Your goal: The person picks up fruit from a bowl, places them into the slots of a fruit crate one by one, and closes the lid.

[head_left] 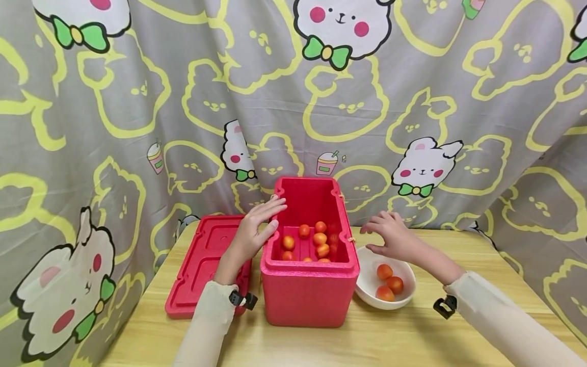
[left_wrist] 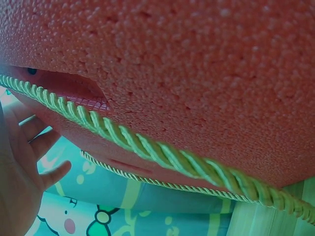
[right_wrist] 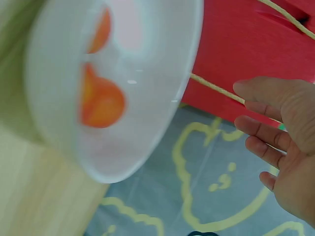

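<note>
A red foam box (head_left: 308,300) stands uncovered on the table, with several round orange-red fruits (head_left: 320,238) on its floor. My left hand (head_left: 254,229) is at the box's left rim, fingers extended over the edge and thumb apart. In the left wrist view, a twisted cord (left_wrist: 147,147) runs along the box's rough side. To the right of the box, a white bowl (head_left: 367,275) contains 3 similar fruits (head_left: 385,293). Over the bowl's far edge hovers my right hand (head_left: 390,234), its fingers loosely bent and nothing in them. The right wrist view shows its empty palm (right_wrist: 295,172) beside the box.
The box's red lid (head_left: 208,255) lies flat to the left, partly behind my left forearm. A patterned curtain (head_left: 275,102) hangs right behind the wooden table (head_left: 312,349). Cord loops (head_left: 351,239) stick out at the box's right rim.
</note>
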`<state>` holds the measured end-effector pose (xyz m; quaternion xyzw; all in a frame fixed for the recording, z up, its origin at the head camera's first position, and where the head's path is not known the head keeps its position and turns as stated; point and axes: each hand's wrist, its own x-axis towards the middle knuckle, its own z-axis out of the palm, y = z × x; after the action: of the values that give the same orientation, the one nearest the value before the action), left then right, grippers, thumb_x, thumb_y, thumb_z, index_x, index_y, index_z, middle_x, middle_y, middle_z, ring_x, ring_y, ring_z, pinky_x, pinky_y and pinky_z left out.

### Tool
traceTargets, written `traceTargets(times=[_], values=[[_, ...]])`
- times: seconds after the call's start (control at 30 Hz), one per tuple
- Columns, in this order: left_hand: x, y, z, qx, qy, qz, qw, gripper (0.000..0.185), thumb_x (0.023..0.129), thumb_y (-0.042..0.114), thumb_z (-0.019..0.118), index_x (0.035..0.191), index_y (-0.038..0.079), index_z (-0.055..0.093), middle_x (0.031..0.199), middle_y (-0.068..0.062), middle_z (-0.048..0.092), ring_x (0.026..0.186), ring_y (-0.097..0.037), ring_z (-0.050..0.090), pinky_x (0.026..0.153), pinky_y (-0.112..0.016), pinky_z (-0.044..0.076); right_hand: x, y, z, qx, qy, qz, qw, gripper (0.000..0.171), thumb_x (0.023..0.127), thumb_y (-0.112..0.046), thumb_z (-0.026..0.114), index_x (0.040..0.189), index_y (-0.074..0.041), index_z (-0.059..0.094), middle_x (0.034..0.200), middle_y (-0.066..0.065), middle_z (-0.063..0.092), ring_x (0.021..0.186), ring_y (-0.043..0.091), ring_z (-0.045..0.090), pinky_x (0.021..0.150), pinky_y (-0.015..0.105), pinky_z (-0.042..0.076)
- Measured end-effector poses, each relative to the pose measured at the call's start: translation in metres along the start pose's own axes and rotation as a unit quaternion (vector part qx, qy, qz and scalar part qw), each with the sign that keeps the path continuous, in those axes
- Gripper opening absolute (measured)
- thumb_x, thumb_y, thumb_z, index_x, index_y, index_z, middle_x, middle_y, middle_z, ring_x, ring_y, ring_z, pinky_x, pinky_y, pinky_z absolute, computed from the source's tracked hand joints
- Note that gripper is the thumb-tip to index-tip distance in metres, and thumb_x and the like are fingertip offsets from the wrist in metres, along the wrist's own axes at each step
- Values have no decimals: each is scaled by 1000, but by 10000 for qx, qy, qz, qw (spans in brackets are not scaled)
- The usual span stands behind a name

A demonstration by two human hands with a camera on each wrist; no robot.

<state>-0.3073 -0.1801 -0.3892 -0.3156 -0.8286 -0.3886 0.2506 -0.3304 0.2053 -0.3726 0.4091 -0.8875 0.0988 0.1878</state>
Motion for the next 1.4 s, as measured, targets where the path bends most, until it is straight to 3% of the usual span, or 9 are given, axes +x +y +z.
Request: traceTargets(times=[0.23,0.5,0.87,1.4], values=[[-2,0,1,-23,4,-46,10000,48,96,28,58,143,16,61,153,-2,54,149,-24,42,120,-61,32,-23,4,14,-131,-519,16,9986,31,70,-8,89,98,-12,75,95,1,71,94,20,55,80,41,35],[-1,-1,1,-50,17,-19,10000,49,97,30,57,143,13,61,153,-3,54,149,-25,42,119,-63,32,-42,9,26,-299,-913,59,9954,29,71,-6,88,95,-14,74,90,0,68,89,18,52,82,46,38],[0,-2,0,-83,36,-4,10000,48,96,29,57,141,12,61,152,-3,56,149,-23,42,120,-61,31,-52,16,38,-501,-942,51,9943,28,67,-5,89,90,-14,75,86,-3,67,85,15,49,77,39,34],[-1,-2,0,-54,21,-58,10000,48,97,30,57,142,14,61,153,-1,55,149,-22,42,120,-61,31,-56,15,49,-743,-878,35,9934,36,63,-15,95,92,-13,74,86,-2,65,85,17,48,78,40,33]])
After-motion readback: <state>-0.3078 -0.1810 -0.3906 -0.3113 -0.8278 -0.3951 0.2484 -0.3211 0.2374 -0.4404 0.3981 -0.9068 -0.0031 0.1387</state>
